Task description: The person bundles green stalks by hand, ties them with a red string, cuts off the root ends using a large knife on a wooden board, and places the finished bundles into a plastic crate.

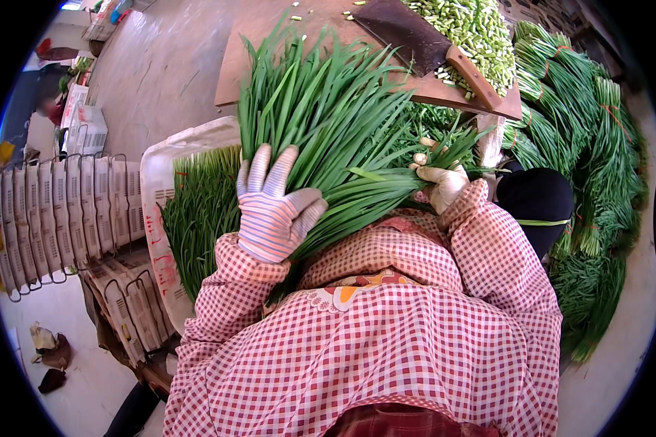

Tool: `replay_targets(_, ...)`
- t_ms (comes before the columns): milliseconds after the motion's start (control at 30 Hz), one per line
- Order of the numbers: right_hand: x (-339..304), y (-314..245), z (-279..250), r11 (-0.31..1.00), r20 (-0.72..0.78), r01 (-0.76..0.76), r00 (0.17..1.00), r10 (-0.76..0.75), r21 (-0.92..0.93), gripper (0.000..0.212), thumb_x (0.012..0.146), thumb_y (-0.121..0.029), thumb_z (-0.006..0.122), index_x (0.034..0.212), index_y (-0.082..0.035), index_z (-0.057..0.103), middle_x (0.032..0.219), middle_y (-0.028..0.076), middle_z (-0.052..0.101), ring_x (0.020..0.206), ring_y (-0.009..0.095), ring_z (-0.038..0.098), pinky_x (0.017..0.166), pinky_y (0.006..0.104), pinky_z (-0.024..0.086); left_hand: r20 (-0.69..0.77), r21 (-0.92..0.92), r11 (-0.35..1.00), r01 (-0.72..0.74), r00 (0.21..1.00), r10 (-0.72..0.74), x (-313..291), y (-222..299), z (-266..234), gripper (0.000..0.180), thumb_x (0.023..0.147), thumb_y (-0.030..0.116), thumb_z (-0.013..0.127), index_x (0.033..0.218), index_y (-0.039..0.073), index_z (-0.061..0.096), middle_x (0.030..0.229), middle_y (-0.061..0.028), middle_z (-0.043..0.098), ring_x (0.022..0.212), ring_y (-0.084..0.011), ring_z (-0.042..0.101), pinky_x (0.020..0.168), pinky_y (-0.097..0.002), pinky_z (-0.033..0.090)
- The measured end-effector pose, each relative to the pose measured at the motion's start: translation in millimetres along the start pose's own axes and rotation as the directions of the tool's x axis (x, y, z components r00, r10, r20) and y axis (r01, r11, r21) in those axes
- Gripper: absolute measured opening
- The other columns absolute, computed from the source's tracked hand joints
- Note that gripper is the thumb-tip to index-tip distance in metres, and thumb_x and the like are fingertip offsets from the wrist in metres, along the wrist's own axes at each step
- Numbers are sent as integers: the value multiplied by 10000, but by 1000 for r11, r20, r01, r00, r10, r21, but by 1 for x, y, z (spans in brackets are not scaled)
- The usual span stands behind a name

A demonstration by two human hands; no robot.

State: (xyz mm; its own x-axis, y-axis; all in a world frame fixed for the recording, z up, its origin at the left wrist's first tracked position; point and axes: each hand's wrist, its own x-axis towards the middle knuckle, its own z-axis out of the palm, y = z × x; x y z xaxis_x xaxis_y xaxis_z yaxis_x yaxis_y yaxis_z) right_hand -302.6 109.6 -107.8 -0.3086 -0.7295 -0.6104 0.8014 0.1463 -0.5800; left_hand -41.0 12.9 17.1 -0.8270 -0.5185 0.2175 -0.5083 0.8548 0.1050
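A large bunch of long, flat green garlic chives (pixel 321 109) fans up and right across my lap. My left hand (pixel 270 211), in a striped glove, grips its near left side: two fingers stretch up over the leaves, while the thumb and forefinger bend in against them. To the right, my right hand (pixel 447 188), in a pale glove, is closed around the stem end of chives whose leaves run left toward my left hand. Small pale pieces (pixel 420 158) show just beyond it. My right fingertips are partly hidden.
Ahead, a wooden board (pixel 233 73) holds a cleaver (pixel 404 33) and a heap of chopped stems (pixel 463 33). A white crate (pixel 157 189) with upright chives stands left. Tied green bundles (pixel 598 160) pile up right, beside my dark-clothed knee (pixel 536 207). Ribbed crates (pixel 65 211) stand far left.
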Motion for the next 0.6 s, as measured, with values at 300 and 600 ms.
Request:
replay_targets(300, 3, 5, -4, 999, 76, 7, 997, -9, 33, 578, 772, 220, 558, 1265, -82, 560, 897, 38, 613, 851, 217, 632, 812, 363, 540, 116, -148, 897, 416, 908, -402, -13, -28, 15, 268, 760, 198, 776, 987, 87, 687, 1461, -282, 364, 1319, -464, 387, 1075, -478, 363)
replay_targets(600, 6, 6, -19, 1000, 15, -7, 1000, 6, 9, 525, 797, 151, 603, 1274, -59, 539, 919, 45, 620, 892, 221, 630, 851, 397, 533, 160, -214, 861, 462, 886, -436, -9, -18, 21, 520, 582, 295, 897, 980, 96, 629, 1491, -260, 299, 1348, -526, 263, 1095, -551, 319)
